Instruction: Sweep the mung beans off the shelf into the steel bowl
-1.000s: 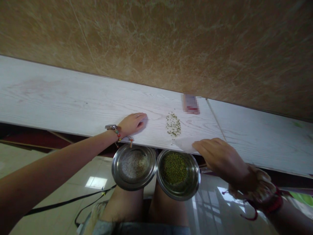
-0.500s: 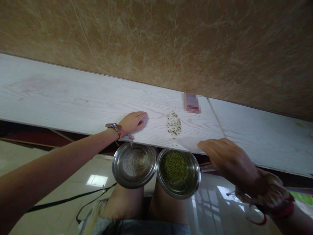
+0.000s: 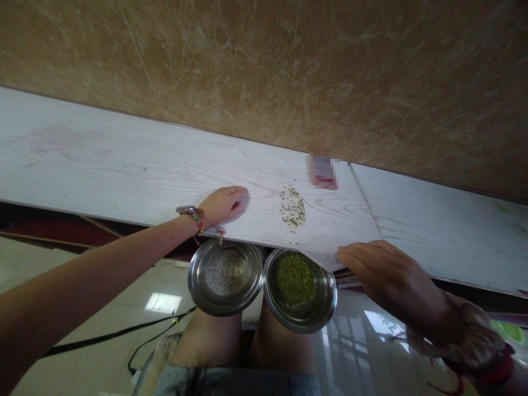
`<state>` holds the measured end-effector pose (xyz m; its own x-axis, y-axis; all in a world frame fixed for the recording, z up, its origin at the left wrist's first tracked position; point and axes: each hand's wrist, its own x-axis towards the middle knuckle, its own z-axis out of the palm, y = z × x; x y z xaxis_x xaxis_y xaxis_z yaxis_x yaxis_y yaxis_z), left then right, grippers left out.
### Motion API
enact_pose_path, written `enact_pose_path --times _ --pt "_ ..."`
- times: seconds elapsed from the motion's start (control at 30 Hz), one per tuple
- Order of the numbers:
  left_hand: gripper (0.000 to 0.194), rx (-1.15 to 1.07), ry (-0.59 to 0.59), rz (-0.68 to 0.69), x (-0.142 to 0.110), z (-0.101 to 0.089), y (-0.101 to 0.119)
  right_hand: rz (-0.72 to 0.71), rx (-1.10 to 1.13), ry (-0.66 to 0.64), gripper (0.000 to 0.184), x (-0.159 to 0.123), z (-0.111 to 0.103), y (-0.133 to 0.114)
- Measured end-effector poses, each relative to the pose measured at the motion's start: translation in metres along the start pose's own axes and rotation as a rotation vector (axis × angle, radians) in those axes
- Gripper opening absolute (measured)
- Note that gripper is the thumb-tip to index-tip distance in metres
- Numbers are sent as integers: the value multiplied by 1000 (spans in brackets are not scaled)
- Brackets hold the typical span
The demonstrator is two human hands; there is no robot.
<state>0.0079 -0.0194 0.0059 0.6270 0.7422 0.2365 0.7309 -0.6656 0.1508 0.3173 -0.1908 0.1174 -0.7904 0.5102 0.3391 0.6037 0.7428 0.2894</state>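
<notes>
Dim light, white glare on the glossy floor [image 3: 163, 302].

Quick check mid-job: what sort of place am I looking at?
Probably a room in a home, though I can't tell which. Pointing that way: the narrow white counter against a brown marbled wall, the shiny tiled floor, and the metal bowl of green beans.

The brown wall [image 3: 264, 71] looks marbled, the floor [image 3: 355, 335] glossy.
</notes>
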Motion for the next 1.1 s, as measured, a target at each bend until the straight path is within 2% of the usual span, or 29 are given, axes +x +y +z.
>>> enact_pose_path --times 0.17,0.33,0.5,0.6,0.87,1.1 --pt "40 -2 6 8 -1 2 -1 32 -5 40 25 0 -1 0" --pt "40 2 3 8 0 0 -1 3 -57 2 29 7 4 1" --pt "43 -4 -37 -12 0 -2 1 40 23 15 28 0 1 1" --pt "41 -7 -13 -1 0 0 0 77 42 24 29 -4 0 2" --pt "40 6 13 10 0 0 -1 35 0 -27 29 7 1 -2" --pt "39 -15 10 11 0 0 -1 47 -50 -49 27 2 13 5"
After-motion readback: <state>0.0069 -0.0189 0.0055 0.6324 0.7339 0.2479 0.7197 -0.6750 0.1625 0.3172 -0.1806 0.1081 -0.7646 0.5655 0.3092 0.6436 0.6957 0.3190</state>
